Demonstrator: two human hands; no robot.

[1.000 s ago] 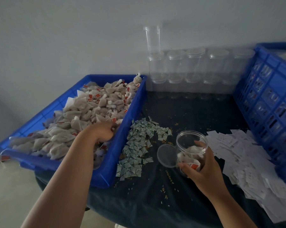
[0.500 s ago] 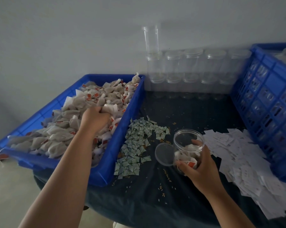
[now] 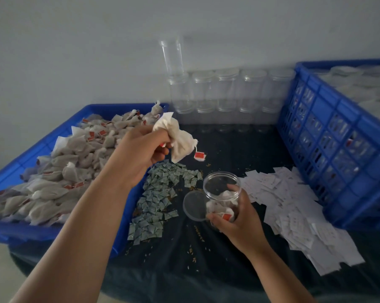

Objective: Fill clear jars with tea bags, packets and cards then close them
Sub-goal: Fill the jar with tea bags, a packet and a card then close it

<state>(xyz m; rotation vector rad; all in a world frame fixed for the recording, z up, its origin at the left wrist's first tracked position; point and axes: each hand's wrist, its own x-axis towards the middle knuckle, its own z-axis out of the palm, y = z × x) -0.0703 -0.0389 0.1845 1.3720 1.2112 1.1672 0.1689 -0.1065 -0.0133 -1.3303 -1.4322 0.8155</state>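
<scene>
a: surface, room?
b: dark-covered desk (image 3: 206, 270) against a pale wall, grains scattered on it. blue tray (image 3: 123, 226) left, blue crate (image 3: 338, 149) right, empty jars (image 3: 228, 95) stacked behind.
a: unclear?
b: crate contents blurred; tray's left end cut off.
a: grips?
b: left grip (image 3: 141, 149) clutches tea bags (image 3: 173, 136) above the tray's edge, one tag dangling. right grip (image 3: 239, 217) wraps the open jar (image 3: 219, 182), bags inside; lid (image 3: 193, 204) just beside.
a: free room?
b: bare cloth at the front edge, between packets (image 3: 158, 197) and cards (image 3: 289, 206).
</scene>
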